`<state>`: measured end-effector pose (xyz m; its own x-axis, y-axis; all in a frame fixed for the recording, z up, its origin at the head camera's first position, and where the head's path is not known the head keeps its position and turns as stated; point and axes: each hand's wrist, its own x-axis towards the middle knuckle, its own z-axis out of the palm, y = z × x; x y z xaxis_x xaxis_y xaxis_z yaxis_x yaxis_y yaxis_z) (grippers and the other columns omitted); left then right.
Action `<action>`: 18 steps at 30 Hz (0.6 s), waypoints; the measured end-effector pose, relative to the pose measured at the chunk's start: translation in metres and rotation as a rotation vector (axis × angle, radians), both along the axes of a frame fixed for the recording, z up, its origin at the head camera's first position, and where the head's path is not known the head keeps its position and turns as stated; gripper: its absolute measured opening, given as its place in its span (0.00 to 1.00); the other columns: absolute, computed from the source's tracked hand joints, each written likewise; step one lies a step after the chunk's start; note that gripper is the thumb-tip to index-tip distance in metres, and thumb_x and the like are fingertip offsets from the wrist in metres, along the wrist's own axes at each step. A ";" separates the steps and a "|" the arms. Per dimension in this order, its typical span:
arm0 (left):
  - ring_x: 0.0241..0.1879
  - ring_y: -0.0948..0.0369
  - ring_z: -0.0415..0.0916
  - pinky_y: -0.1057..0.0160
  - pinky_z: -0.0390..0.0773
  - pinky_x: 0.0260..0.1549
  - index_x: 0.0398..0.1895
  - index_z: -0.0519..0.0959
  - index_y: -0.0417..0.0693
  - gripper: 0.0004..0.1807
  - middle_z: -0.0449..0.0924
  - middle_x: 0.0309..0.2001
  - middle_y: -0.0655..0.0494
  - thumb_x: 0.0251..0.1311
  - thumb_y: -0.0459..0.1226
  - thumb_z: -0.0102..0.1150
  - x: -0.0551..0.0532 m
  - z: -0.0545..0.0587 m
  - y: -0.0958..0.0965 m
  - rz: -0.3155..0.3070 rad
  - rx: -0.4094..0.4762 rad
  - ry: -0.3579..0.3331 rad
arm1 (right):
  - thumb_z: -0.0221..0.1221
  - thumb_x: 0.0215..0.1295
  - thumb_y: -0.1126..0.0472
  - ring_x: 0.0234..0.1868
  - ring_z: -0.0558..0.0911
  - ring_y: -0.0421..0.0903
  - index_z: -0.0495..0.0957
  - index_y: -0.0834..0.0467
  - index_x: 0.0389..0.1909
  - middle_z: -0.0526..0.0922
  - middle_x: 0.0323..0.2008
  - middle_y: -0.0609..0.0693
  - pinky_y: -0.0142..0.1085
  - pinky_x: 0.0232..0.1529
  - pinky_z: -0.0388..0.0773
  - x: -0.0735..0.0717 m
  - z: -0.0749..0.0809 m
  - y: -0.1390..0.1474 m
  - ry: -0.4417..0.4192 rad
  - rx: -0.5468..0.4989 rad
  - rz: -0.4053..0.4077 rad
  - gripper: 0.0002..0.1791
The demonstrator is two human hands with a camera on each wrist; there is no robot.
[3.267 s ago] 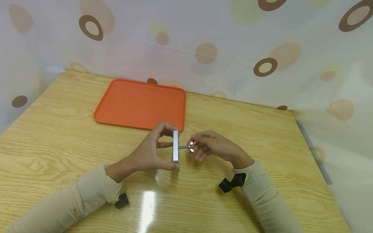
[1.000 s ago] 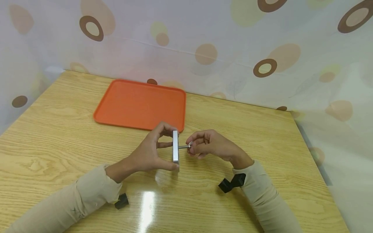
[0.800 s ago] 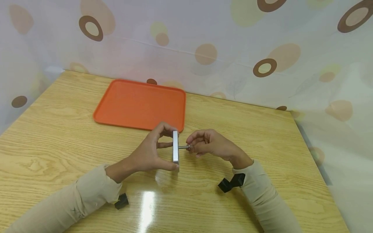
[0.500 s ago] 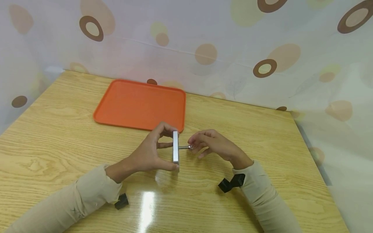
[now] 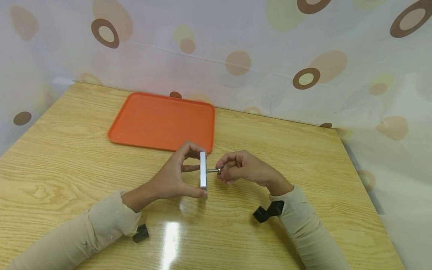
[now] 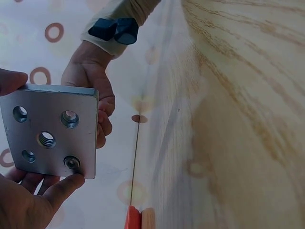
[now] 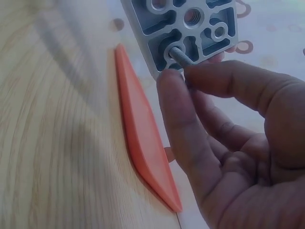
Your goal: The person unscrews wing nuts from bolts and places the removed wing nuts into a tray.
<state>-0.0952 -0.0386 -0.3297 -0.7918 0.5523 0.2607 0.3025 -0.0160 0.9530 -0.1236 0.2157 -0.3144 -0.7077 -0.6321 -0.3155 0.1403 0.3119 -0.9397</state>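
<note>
My left hand [image 5: 168, 176] grips a square grey metal plate [image 5: 203, 170] by its edges, thumb on one side and fingers on the opposite one. It stands on edge above the table. The left wrist view shows the plate's flat face [image 6: 52, 129] with several round holes; a bolt head [image 6: 71, 163] sits in one corner hole, a left fingertip right beside it. From the ribbed face, the threaded bolt [image 7: 181, 57] sticks out towards my right hand [image 5: 249, 170]. Its thumb and fingers pinch a small shiny wing nut [image 5: 220, 170] at the bolt's end, mostly hidden by the fingertips.
An orange tray [image 5: 162, 143] lies behind the hands on the wood-grain table [image 5: 287, 150], its near right corner close behind the left fingers. A patterned curtain [image 5: 216, 45] hangs at the table's back and sides. Black wrist cameras [image 5: 268, 212] are strapped on both sleeves.
My right fingers turned the wing nut, loosened from it about half a second ago, and now pinch it again. The left hand and the plate have stayed in place.
</note>
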 end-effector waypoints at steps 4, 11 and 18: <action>0.62 0.44 0.68 0.49 0.82 0.62 0.56 0.64 0.40 0.42 0.68 0.61 0.42 0.35 0.28 0.77 0.000 0.000 0.000 -0.008 0.001 0.004 | 0.53 0.68 0.70 0.39 0.86 0.42 0.73 0.73 0.53 0.84 0.36 0.47 0.35 0.43 0.89 0.000 0.000 0.000 0.038 0.015 -0.014 0.15; 0.61 0.43 0.68 0.49 0.82 0.62 0.57 0.64 0.40 0.42 0.69 0.60 0.42 0.35 0.28 0.77 -0.001 0.000 0.000 -0.010 0.006 0.013 | 0.48 0.76 0.62 0.37 0.85 0.41 0.71 0.75 0.56 0.84 0.34 0.45 0.38 0.43 0.90 -0.001 0.001 -0.001 0.027 0.062 -0.086 0.19; 0.61 0.47 0.69 0.49 0.82 0.61 0.57 0.64 0.40 0.42 0.69 0.60 0.42 0.35 0.28 0.77 -0.001 0.000 0.000 -0.010 0.007 0.016 | 0.41 0.80 0.55 0.30 0.87 0.39 0.76 0.68 0.50 0.88 0.31 0.46 0.34 0.35 0.90 0.000 0.003 -0.001 -0.071 0.022 -0.084 0.22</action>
<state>-0.0957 -0.0386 -0.3299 -0.7821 0.5581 0.2771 0.3176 -0.0255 0.9479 -0.1233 0.2145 -0.3118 -0.7331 -0.5640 -0.3801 0.2326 0.3172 -0.9194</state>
